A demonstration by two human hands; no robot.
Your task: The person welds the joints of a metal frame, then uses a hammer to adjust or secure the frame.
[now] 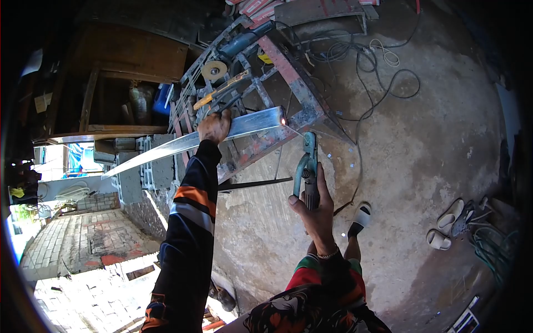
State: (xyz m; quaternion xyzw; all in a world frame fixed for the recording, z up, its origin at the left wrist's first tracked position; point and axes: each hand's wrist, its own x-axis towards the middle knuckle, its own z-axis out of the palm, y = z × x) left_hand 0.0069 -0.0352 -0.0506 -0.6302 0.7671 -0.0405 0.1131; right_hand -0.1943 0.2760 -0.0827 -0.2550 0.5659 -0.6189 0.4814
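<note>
My left hand (215,126) is closed around a long, shiny rectangular metal tube (252,123), which lies across a metal frame stand (302,91). In my right hand (319,219) is a teal welding electrode holder (309,152) with a dark handle. A thin welding rod (294,130) runs from its jaws to the near end of the tube, where a small spot glows orange-white. Just beyond my left hand, a yellow-handled tool (221,90) rests on the stand. An angle grinder (244,41) and a round disc (214,70) are farther back on it.
Black cables (383,91) loop over the concrete floor (422,150) at the right. Sandals (449,213) and a coiled green hose (494,252) lie at the far right. A wooden cabinet (125,55) and concrete blocks (130,183) stand at left. A dark metal bar (255,185) lies below the stand.
</note>
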